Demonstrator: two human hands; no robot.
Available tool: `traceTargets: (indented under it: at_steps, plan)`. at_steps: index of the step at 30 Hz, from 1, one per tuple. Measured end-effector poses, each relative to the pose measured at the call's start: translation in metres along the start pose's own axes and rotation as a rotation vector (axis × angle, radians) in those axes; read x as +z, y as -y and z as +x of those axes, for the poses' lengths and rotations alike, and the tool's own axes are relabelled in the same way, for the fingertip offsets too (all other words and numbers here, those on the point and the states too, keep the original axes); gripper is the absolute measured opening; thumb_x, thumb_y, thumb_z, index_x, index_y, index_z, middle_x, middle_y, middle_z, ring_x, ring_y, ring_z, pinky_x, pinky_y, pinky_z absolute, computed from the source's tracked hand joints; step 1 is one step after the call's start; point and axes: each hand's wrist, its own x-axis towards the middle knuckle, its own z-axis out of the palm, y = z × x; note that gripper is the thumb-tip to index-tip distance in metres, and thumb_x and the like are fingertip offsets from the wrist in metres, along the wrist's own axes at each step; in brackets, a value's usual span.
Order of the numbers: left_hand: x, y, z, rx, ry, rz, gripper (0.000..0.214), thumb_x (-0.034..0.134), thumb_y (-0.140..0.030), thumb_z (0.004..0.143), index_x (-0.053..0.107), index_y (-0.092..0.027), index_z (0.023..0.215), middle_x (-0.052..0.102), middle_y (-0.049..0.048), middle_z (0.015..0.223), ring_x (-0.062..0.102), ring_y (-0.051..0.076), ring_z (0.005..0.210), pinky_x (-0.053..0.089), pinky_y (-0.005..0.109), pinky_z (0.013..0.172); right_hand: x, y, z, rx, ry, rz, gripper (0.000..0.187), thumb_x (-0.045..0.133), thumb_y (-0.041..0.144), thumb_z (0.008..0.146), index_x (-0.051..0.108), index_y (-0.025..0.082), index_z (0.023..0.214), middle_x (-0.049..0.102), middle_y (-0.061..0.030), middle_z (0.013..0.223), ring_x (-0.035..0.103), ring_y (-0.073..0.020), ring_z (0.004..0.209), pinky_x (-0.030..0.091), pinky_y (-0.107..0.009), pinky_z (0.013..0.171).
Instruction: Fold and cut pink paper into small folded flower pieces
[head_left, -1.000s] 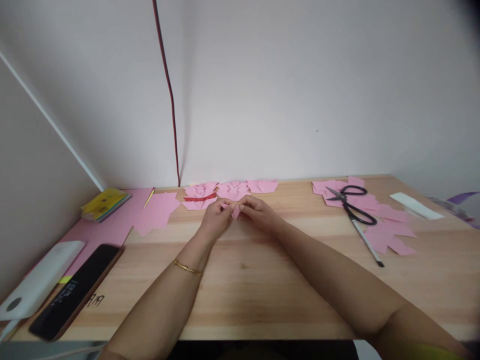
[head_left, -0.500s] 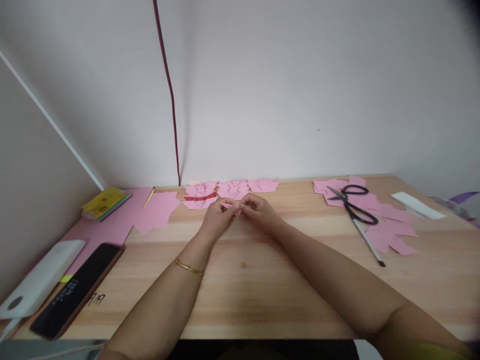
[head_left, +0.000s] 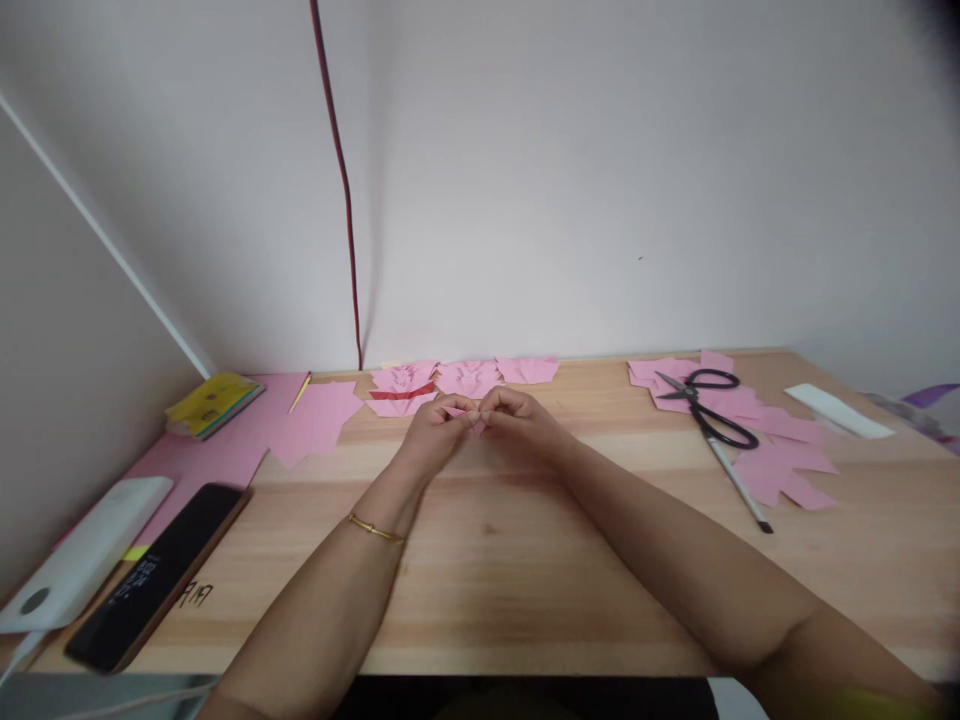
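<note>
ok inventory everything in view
held paper: one, pink, centre
folded papers: several, pink, back
band: one, red, back
sheets: at least two, pink, left
cut pieces: several, pink, right
scissors: one, black, right
stick: one, white, right
strip: one, white, right
packet: one, yellow, left
phone: one, black, left
device: one, white, left
cable: one, white, left
cord: one, red/black, back left
bundle: one, purple, right edge
table: one, brown, below
bracelet: one, gold, left wrist
left hand: one, centre
right hand: one, centre
</note>
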Motion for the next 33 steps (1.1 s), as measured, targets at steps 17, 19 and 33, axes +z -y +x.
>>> traceTargets:
  at_steps: [17, 19, 33]
  plan:
    - [0.004, 0.006, 0.004, -0.018, 0.041, -0.215, 0.022, 0.076, -0.025, 0.063, 0.064, -0.015, 0.079, 0.062, 0.0012, 0.076, 0.058, 0.012, 0.072, 0.046, 0.027, 0.073, 0.009, -0.016, 0.004, -0.038, -0.207, -0.039, 0.023, 0.062, 0.042, 0.08, 0.056, 0.02, 0.081, 0.055, 0.001, 0.072, 0.051, -0.0124, 0.067, 0.041, -0.026, 0.065]
    - [0.004, 0.007, 0.005, 0.007, 0.019, -0.214, 0.018, 0.076, -0.024, 0.062, 0.063, -0.015, 0.071, 0.064, 0.0023, 0.079, 0.058, 0.012, 0.074, 0.046, 0.028, 0.075, 0.01, -0.015, 0.003, -0.051, -0.201, -0.059, 0.022, 0.062, 0.041, 0.079, 0.056, 0.02, 0.081, 0.054, 0.0006, 0.073, 0.051, -0.0125, 0.068, 0.041, -0.026, 0.065]
    - [0.005, 0.001, 0.001, 0.056, -0.029, 0.03, 0.02, 0.072, -0.032, 0.068, 0.066, -0.015, 0.077, 0.064, 0.0026, 0.076, 0.056, 0.013, 0.072, 0.043, 0.027, 0.07, 0.014, -0.008, 0.003, -0.035, -0.237, -0.081, 0.023, 0.063, 0.041, 0.077, 0.054, 0.019, 0.079, 0.053, 0.0014, 0.069, 0.048, -0.0114, 0.062, 0.04, -0.025, 0.06]
